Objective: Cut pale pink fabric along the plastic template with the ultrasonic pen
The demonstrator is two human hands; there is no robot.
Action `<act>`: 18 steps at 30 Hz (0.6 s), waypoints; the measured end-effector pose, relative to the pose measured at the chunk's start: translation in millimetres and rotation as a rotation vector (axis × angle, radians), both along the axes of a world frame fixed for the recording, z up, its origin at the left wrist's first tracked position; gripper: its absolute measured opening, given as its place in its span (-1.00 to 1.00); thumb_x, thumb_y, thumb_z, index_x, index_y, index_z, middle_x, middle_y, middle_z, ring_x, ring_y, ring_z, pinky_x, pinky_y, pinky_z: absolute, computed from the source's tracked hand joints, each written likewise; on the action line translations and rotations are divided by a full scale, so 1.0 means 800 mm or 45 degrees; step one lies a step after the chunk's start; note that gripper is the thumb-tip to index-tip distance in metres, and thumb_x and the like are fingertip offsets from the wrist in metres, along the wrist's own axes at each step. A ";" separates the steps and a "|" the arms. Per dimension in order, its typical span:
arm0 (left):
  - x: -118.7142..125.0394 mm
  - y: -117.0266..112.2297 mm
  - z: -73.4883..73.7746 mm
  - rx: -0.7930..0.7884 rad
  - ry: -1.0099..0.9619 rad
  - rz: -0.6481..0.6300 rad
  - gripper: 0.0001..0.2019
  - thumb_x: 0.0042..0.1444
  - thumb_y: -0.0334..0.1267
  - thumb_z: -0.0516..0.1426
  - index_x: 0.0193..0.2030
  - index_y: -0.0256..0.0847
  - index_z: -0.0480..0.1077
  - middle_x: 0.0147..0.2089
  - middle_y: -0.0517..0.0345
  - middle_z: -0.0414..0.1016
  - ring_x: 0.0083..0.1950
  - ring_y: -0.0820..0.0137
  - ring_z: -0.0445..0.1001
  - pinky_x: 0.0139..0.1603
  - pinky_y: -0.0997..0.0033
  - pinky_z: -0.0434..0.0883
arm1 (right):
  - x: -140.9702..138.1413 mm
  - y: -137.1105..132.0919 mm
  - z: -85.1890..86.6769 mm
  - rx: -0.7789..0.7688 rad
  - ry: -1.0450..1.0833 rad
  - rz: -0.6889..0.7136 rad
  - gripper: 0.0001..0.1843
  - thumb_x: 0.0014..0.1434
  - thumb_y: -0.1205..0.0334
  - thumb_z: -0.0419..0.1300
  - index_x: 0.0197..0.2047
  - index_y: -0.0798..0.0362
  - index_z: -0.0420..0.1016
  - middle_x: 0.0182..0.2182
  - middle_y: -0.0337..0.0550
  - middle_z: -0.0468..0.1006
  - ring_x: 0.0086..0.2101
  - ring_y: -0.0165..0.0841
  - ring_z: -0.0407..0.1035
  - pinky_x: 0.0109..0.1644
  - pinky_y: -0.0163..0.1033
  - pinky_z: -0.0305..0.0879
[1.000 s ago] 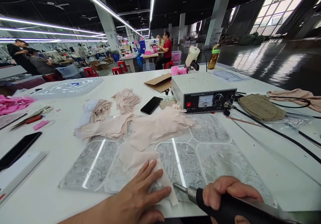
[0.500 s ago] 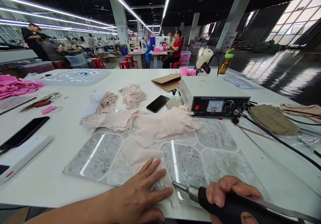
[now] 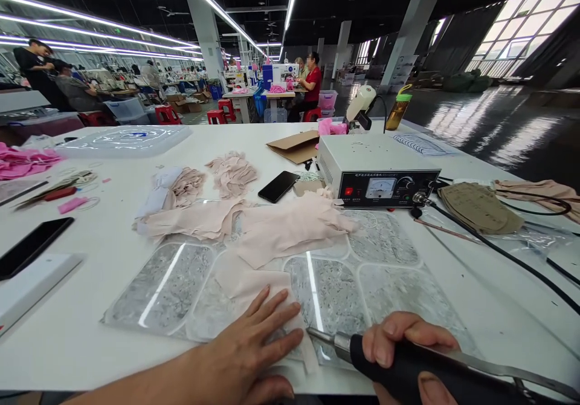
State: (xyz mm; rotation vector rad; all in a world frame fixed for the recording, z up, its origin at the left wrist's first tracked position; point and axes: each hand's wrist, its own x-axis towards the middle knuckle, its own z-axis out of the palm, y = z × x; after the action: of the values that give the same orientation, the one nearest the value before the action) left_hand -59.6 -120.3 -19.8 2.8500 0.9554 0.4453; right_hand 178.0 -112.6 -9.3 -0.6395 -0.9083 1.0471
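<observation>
My left hand (image 3: 254, 344) lies flat with its fingers spread, pressing a piece of thin beige fabric (image 3: 267, 281) onto the clear marbled mat (image 3: 176, 284). My right hand (image 3: 408, 344) is wrapped around the black handle of an ultrasonic cutter (image 3: 435, 369). Its slim metal tip meets the fabric's right edge, just beside my left fingertips. A narrow fabric strip extends below the tip toward the table's front. Farther back on the mat lie a stack of beige fabric pieces (image 3: 290, 226) and a smaller stack (image 3: 194, 219).
Behind the mat stands a control box (image 3: 380, 169) with a dial and a cable (image 3: 493, 251) running right. A phone (image 3: 278, 186), folded cardboard (image 3: 294, 145) and crumpled beige scraps (image 3: 233, 172) lie nearby. Another phone (image 3: 34, 248) is at left. People sit at sewing machines beyond.
The view has shifted slightly, so everything sits a little farther left. Both hands and the cutter keep nearly the same position relative to the fabric.
</observation>
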 end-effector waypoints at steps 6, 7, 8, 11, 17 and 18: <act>-0.001 0.001 0.003 -0.002 0.029 -0.017 -0.45 0.28 -0.05 0.15 0.34 -0.17 0.19 0.35 -0.14 0.22 0.45 -0.02 -0.06 0.37 -0.19 0.05 | 0.004 -0.004 -0.004 0.007 0.018 0.030 -0.89 0.19 0.13 0.14 -0.21 -0.08 0.38 -0.37 -0.24 0.31 -0.49 -0.44 0.31 -0.42 -0.21 0.41; -0.001 0.002 0.002 0.001 0.038 -0.018 -0.46 0.29 -0.05 0.14 0.34 -0.17 0.19 0.36 -0.14 0.21 0.45 -0.03 -0.06 0.36 -0.21 0.05 | 0.005 -0.005 -0.004 0.005 0.024 0.034 -0.90 0.19 0.14 0.14 -0.21 -0.08 0.38 -0.37 -0.24 0.31 -0.49 -0.44 0.32 -0.41 -0.21 0.42; -0.001 0.002 0.002 0.003 0.052 -0.019 -0.46 0.29 -0.04 0.14 0.34 -0.16 0.20 0.36 -0.15 0.20 0.45 -0.05 -0.07 0.35 -0.23 0.06 | 0.005 -0.005 -0.004 0.003 0.030 0.035 -0.90 0.19 0.15 0.13 -0.21 -0.07 0.37 -0.37 -0.25 0.31 -0.49 -0.44 0.32 -0.41 -0.22 0.42; 0.000 0.002 0.001 0.006 0.094 -0.014 -0.47 0.30 -0.02 0.12 0.35 -0.11 0.20 0.37 -0.13 0.19 0.46 -0.07 -0.09 0.34 -0.26 0.06 | 0.004 -0.006 -0.004 -0.010 0.043 0.040 -0.91 0.19 0.16 0.12 -0.21 -0.08 0.37 -0.37 -0.25 0.30 -0.48 -0.44 0.33 -0.40 -0.23 0.43; 0.000 0.001 0.000 0.039 0.110 -0.018 -0.44 0.29 0.02 0.12 0.36 -0.09 0.18 0.38 -0.15 0.15 0.46 -0.12 -0.14 0.30 -0.30 0.08 | 0.004 -0.004 -0.001 -0.002 0.036 0.061 -0.90 0.19 0.15 0.13 -0.21 -0.08 0.38 -0.37 -0.25 0.30 -0.48 -0.44 0.34 -0.40 -0.22 0.42; 0.000 0.000 0.001 0.048 0.111 -0.019 -0.44 0.29 0.02 0.12 0.36 -0.09 0.18 0.39 -0.15 0.14 0.46 -0.13 -0.14 0.29 -0.31 0.08 | 0.004 -0.004 -0.001 0.003 0.036 0.066 -0.90 0.19 0.15 0.13 -0.21 -0.07 0.38 -0.37 -0.25 0.30 -0.48 -0.44 0.34 -0.40 -0.22 0.42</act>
State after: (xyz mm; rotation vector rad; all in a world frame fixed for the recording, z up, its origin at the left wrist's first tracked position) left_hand -59.8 -120.1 -19.2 2.9299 0.9490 0.3441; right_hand 181.4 -115.9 -10.4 -0.6006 -0.9054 1.0985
